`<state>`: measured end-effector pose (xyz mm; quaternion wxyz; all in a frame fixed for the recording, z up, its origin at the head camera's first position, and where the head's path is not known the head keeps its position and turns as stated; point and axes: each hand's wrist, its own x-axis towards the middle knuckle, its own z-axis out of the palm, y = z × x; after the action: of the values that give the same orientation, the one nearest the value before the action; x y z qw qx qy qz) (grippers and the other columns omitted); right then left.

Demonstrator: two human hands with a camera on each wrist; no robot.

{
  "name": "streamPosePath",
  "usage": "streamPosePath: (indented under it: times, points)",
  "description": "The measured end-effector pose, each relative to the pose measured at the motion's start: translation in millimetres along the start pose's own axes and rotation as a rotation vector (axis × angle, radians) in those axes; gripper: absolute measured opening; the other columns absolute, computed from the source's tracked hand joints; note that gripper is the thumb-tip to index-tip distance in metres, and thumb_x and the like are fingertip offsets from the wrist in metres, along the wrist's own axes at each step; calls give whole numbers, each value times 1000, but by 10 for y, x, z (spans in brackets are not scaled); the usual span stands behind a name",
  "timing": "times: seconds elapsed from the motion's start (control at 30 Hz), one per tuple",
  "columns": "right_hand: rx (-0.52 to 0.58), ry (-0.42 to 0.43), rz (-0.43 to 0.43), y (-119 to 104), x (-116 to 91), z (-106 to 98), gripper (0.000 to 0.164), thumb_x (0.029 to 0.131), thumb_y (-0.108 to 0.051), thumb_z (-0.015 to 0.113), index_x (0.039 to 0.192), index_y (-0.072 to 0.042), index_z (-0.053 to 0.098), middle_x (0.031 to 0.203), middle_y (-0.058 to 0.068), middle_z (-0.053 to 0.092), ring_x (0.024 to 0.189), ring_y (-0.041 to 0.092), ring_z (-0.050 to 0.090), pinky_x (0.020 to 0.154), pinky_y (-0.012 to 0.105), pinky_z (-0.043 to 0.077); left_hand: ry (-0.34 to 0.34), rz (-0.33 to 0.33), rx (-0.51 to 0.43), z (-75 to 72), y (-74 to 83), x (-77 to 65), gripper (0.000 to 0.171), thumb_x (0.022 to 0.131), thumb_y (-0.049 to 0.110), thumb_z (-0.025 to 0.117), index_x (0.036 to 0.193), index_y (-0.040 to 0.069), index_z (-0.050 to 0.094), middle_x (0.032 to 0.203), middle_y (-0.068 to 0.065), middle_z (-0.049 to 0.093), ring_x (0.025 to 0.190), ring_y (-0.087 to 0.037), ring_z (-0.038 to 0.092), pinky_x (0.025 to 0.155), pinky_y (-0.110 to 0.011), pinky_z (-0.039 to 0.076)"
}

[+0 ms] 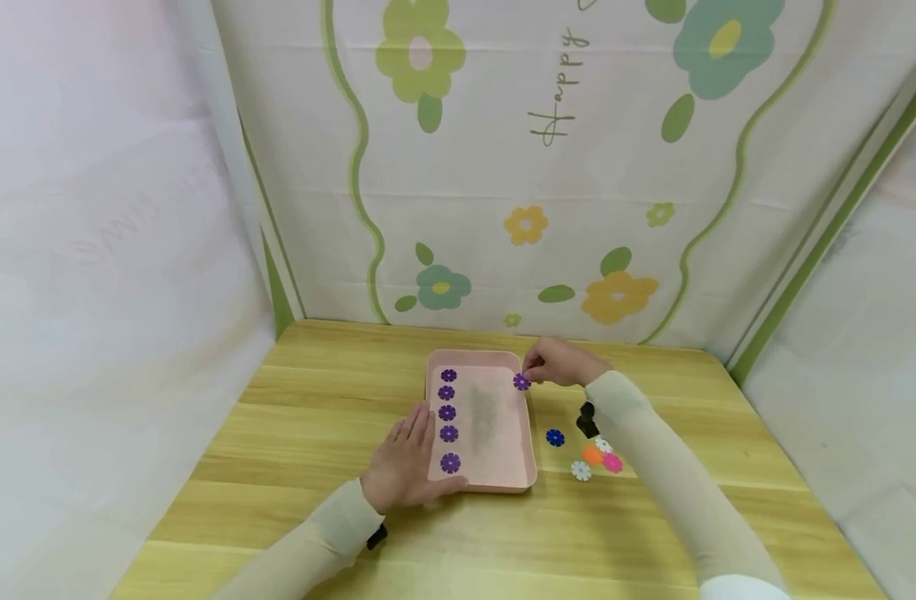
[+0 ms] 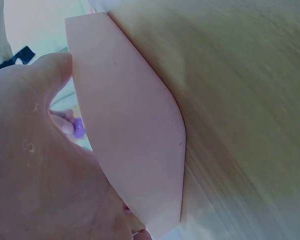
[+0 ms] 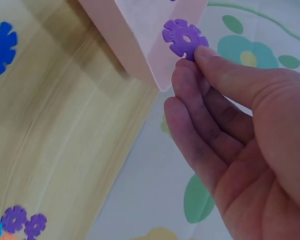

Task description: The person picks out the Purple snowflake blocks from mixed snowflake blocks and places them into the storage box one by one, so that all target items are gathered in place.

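A shallow pink tray [image 1: 495, 485] sits on the wooden table, with a column of several purple snowflake discs [image 1: 448, 434] along its left side. My left hand [image 1: 407, 462] rests on the tray's near-left corner, fingers extended along the left rim and thumb along the front. In the left wrist view, its thumb [image 2: 57, 67] lies at the rim of the pink wall [image 2: 135, 115]. Thumb and fingertips of my right hand [image 1: 563, 363] pinch another purple snowflake disc [image 3: 185, 38], held over the tray's far right rim.
Right of the tray lies a dark blue disc [image 1: 555, 437]. Nearer my right forearm are white [image 1: 581, 471], orange [image 1: 593, 455] and pink [image 1: 613, 462] discs; purple ones [image 3: 35, 225] show in the right wrist view. A flower-printed cloth [image 1: 495, 183] hangs behind the table.
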<state>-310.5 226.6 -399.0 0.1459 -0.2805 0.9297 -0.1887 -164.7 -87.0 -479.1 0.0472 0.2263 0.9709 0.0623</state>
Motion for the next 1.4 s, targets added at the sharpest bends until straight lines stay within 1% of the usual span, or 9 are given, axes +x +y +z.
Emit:
streamPosePath:
  times: [0.17,0.33,0.53,0.67,0.83,1.07,1.2,1.33,1.4]
  points:
    - [17,-1,31,28,233,94,16,104,-10,67,100,-6,82,95,11,80,72,14,59,67,26,50,-9,-7,-3,-14,15,-8,123,88,88,50,164,-5,27,174,-25,22,162,-40,26,131,-51,32]
    - [15,39,74,33,414,181,15,103,-9,68,101,-3,82,100,17,80,69,13,53,64,25,46,-4,-10,-24,2,8,-1,124,88,89,49,165,-5,24,174,-25,21,162,-40,25,131,-51,31]
    - [16,93,89,19,597,234,10,100,-7,72,97,-4,82,96,12,80,71,14,61,64,24,52,-1,-11,-21,-36,25,-6,123,88,87,52,165,-6,25,174,-25,21,162,-40,25,131,-51,32]
    - [14,104,138,5,684,292,9,99,-8,74,97,-5,83,94,7,81,77,14,66,69,25,56,-3,-4,-26,-49,38,-10,123,89,87,51,165,-6,25,174,-25,22,162,-39,26,130,-50,33]
    - [-3,116,159,-21,780,379,10,98,-7,75,96,-5,85,96,9,82,79,15,71,72,27,61,8,3,-25,-50,30,-17,122,89,86,53,164,-7,26,173,-27,23,162,-41,27,130,-51,32]
    - [-15,131,209,-59,843,462,12,99,-6,73,98,-3,85,100,13,83,86,17,76,84,33,65,36,28,-5,-44,17,-26,119,90,83,56,162,-9,30,171,-29,26,160,-43,30,129,-53,35]
    - [-39,142,219,-58,865,493,12,98,-5,74,95,-3,85,94,12,83,77,13,69,74,28,62,40,22,-7,-33,9,-25,119,90,84,54,162,-8,30,171,-28,27,160,-42,30,129,-51,35]
    - [-76,135,248,-58,906,530,17,99,-6,72,87,0,83,78,8,76,63,11,53,58,22,46,31,18,-4,-22,1,-22,120,90,85,52,163,-7,30,172,-27,26,161,-42,29,129,-50,35]
    - [-73,129,268,-72,920,535,18,100,-4,71,86,0,82,76,8,74,60,11,52,56,21,45,27,16,0,-22,-6,-21,120,90,86,52,163,-7,29,172,-27,26,161,-41,29,129,-50,35]
